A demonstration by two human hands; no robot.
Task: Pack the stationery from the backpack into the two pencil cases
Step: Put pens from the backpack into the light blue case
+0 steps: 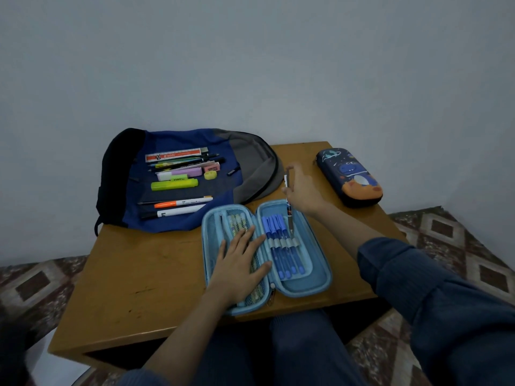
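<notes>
A light-blue pencil case (312, 285) lies open on the table's near side. Several blue pens (281, 246) sit under elastic loops in its right half. My left hand (239, 263) presses flat on the mesh pocket of the left half, over some patterned pens. My right hand (302, 188) grips a dark pen (289, 213) upright, its tip by the loops beside the blue pens. A blue and grey backpack (250, 162) lies flat at the back left with stationery on it: a ruler, pencils, erasers, a yellow highlighter (174, 184), markers (181, 203). A second, dark-blue dinosaur case (349, 176) lies zipped at the back right.
The wooden table (139, 274) is small, and its front edge is near my knees. A plain wall stands close behind it. Patterned floor covering (451, 240) shows on both sides. Bare tabletop lies left of the open case.
</notes>
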